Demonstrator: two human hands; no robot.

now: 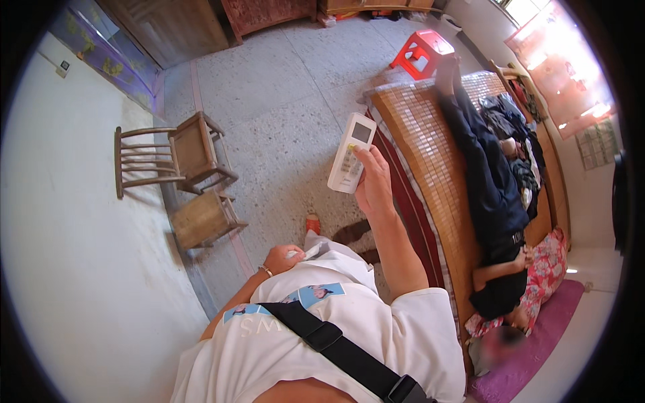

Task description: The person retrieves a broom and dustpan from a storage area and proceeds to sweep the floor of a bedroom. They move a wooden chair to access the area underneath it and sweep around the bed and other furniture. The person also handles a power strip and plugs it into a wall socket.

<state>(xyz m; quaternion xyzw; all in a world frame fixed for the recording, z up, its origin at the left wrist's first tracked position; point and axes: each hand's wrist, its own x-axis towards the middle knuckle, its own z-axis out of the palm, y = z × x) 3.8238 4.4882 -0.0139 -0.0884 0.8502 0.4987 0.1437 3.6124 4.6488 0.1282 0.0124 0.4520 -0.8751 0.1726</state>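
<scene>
My right hand [376,180] is raised in front of me and closed around a white air-conditioner remote control [351,156]. The remote is tilted, with its grey screen at the upper end. My thumb lies on its face by a yellow button just below the screen. Low at my left side, my left hand [281,258] is closed by the hem of my white shirt [336,269]. Something small and white shows at its fingers; whether it is cloth or a separate thing is unclear.
Along the right, a person [494,181] lies on a bed with a bamboo mat [430,148], beside heaped clothes [514,134]. A wooden chair [191,151] and a small wooden stool [201,218] stand by the left wall. A red plastic stool [422,54] stands past the bed's foot.
</scene>
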